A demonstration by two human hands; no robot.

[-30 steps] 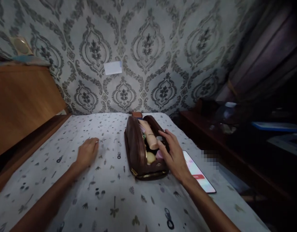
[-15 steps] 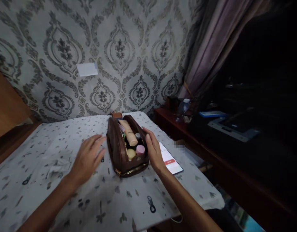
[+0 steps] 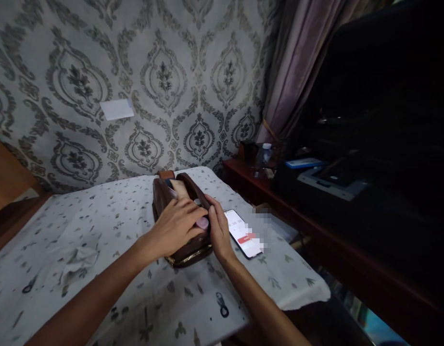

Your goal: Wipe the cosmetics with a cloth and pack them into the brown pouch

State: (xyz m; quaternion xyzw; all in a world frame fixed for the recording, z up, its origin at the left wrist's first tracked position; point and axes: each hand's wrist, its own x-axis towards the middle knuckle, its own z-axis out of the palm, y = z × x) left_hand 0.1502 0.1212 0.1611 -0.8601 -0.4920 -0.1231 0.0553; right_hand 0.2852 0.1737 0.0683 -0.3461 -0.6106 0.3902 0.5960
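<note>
A brown leather toiletry bag stands unzipped on the bed-like surface covered by a patterned white cloth. My left hand lies over the bag's opening, its fingers stretched across the contents and its thumb apart. Between thumb and fingers shows a pink-lidded jar; whether the hand touches it, I cannot tell. Behind the fingers a beige tube is partly covered. My right hand grips the bag's right side at its rim. A brass zip runs along the near bottom edge.
A phone with a lit screen lies right of the bag. A crumpled white tissue is at left. Patterned wallpaper rises behind. On the dark red ledge stands a plastic bottle.
My left hand has moved right, from beside the bag to over its opening, covering much of the contents. My right hand stays at the bag's right side. The view has shifted slightly.
</note>
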